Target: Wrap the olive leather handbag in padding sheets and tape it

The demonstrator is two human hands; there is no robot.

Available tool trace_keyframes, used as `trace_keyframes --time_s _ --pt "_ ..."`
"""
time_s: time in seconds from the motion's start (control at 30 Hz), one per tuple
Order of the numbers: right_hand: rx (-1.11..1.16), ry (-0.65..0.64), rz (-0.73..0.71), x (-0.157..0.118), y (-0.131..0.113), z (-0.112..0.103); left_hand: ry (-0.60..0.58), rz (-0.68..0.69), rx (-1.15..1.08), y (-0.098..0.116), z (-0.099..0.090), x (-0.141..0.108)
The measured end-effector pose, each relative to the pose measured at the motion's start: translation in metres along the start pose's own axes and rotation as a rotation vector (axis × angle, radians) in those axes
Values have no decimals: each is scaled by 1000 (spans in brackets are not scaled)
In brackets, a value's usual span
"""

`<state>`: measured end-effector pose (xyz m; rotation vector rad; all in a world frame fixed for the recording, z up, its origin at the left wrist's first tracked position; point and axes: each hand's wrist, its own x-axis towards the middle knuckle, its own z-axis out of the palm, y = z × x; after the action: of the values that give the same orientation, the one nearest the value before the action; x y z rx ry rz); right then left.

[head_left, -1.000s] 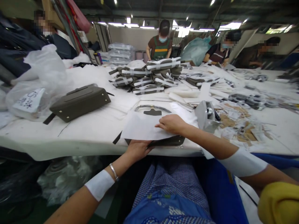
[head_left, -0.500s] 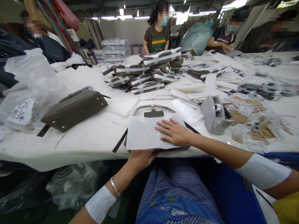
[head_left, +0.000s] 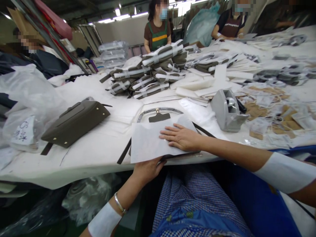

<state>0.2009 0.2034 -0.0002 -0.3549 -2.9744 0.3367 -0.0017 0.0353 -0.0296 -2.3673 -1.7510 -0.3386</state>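
A dark olive handbag (head_left: 181,155) lies flat at the table's near edge, mostly hidden under a white sheet (head_left: 145,141). Beyond the sheet show its wrapped handle (head_left: 140,115) and a dark flap with a gold clasp (head_left: 159,117). My right hand (head_left: 181,137) rests flat on the sheet, fingers stretched out. At the bag's near edge is my left hand (head_left: 146,169), closed on that edge with the thumb showing; its other fingers are mostly hidden under the sheet. Dark straps stick out at both sides.
Another olive handbag (head_left: 76,123) lies on its side at left, beside a clear plastic bag (head_left: 23,131). A grey tape dispenser (head_left: 224,112) stands at right near paper tags (head_left: 271,112). Wrapped bag parts (head_left: 148,72) are piled ahead. Co-workers (head_left: 158,33) are across the table.
The view has tilted slightly. My right hand stays flat on the sheet and my left hand stays at the bag's near edge. The sheet's near left corner sits slightly lower in view.
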Motion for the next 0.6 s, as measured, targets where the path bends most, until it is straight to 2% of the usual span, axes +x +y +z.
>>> trace_keyframes --time_s 0.1,0.17,0.27,0.37,0.4,0.47,0.53,0.6 --pt "-1 24 10 0 1 1 -100 14 -15 2 -17 -3" --pt "1 33 16 -1 0 1 -120 46 -28 8 -36 -4" --pt "5 21 11 -1 0 0 -60 60 -78 21 -75 7" --pt "1 20 2 -1 0 0 6 31 -114 28 -104 36" --pt "-1 25 0 -1 1 0 14 33 -115 26 -106 48" --pt "2 36 -3 -2 2 1 -11 64 -113 16 -96 66" --pt "19 44 6 -3 2 2 -85 82 -115 1 -72 73" --pt "54 63 20 -5 3 3 -116 39 -156 -14 -45 68"
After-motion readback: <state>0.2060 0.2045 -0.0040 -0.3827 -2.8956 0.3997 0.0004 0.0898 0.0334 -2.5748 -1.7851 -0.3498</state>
